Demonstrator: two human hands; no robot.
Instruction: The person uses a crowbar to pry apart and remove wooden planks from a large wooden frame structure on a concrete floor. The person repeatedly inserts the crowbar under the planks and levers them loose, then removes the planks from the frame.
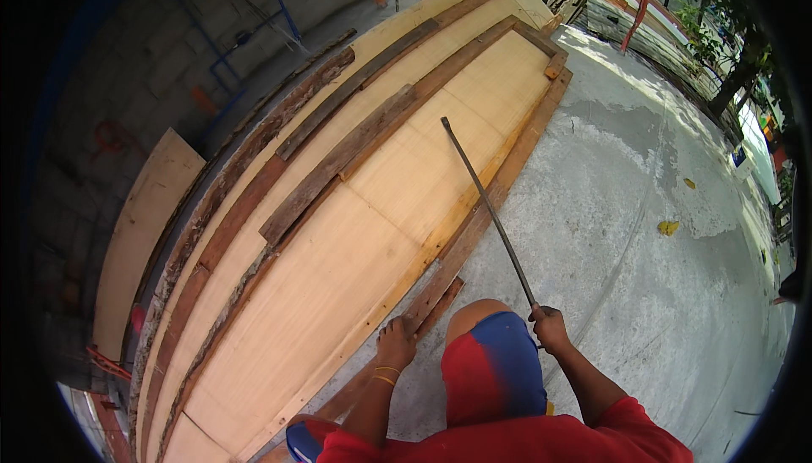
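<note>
My right hand [551,329] is closed round the lower end of a long dark metal pry bar [493,213]. The bar slants up and left, its far tip over the pale plywood panel [397,201]; whether the tip touches the panel I cannot tell. At the panel's near edge, my left hand [396,342] grips a reddish-brown wooden plank [436,298], fingers bent over it. Rough brown boards [338,154] run lengthwise along the plywood, and a yellowish wooden strip [461,228] lines its right side. My bent knee in red and blue shorts is between my hands.
Grey concrete floor [626,235] spreads to the right, with yellow leaves [668,228] on it. A block wall [161,49] stands at the left, with a loose plywood piece [144,235] beside it. Stacked timber [634,36] and trees [744,65] are at the far right.
</note>
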